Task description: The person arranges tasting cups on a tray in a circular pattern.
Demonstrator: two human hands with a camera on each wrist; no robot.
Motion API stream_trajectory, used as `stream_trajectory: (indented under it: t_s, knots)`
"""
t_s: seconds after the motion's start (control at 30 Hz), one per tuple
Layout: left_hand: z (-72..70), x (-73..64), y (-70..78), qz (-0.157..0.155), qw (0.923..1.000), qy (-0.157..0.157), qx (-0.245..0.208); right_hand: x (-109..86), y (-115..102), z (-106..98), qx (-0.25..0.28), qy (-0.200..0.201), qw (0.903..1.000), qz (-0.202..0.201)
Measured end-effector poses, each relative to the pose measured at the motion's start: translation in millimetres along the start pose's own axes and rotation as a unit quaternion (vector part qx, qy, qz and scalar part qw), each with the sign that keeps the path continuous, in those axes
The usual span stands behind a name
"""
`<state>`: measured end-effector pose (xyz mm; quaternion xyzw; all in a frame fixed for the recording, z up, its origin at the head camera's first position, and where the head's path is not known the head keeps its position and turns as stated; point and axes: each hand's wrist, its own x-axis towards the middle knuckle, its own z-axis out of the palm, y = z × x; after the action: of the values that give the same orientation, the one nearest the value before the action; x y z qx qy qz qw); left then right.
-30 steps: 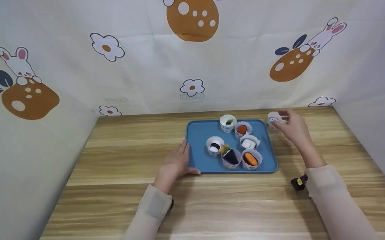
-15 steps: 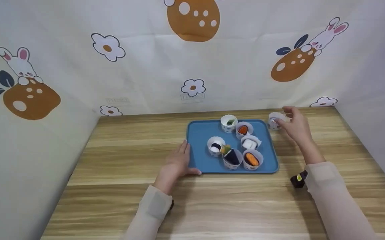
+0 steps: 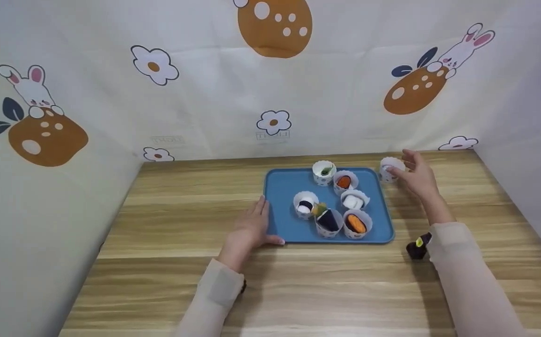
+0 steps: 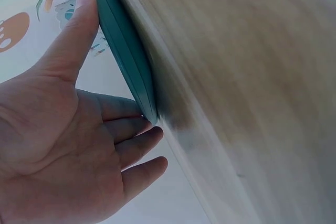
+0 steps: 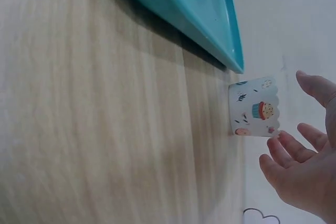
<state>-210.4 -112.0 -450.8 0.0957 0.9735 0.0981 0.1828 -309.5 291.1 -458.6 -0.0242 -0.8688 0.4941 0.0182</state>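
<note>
My left hand (image 3: 252, 223) lies along the left edge of a blue tray (image 3: 280, 187), fingers straight. In the left wrist view its thumb (image 4: 79, 30) and fingertips touch the tray's rim. Beyond the tray's back right corner stands a white paper baking cup (image 3: 391, 171) with a scalloped rim and a cupcake print (image 5: 254, 106). My right hand (image 3: 420, 180) is beside it, thumb and fingers spread, fingertips close to the rim in the right wrist view. Several similar cups on the tray hold toy sushi, among them an orange-topped piece (image 3: 356, 223) and a black triangular one (image 3: 328, 220).
A dark toy sushi piece with a yellow-green spot (image 3: 416, 249) lies on the wooden table (image 3: 336, 285) next to the right sleeve. Fabric printed with rabbits and oranges (image 3: 223, 93) hangs behind the table and at its sides.
The right hand's fingers have spread off the cup by the tray's back right corner and drawn slightly right. The left hand stays against the tray. The view has shifted slightly.
</note>
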Motion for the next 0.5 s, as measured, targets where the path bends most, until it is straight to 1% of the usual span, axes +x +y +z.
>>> stream_trajectory:
  t_s: [0.17, 0.3, 0.5]
  knots:
    - [0.2, 0.5, -0.7, 0.005, 1.0000, 0.003, 0.004, 4.1, 4.9, 3.5, 0.024, -0.016, 0.9996, 0.006]
    - [0.4, 1.4, -0.6, 0.005, 0.9999, 0.000, 0.012, 7.7, 7.7, 6.7, 0.037, -0.024, 0.9989, 0.015]
    - [1.1, 1.6, -0.7, 0.006, 1.0000, -0.001, 0.003, 13.2, 10.4, 10.0, 0.012, -0.021, 0.9989, 0.040]
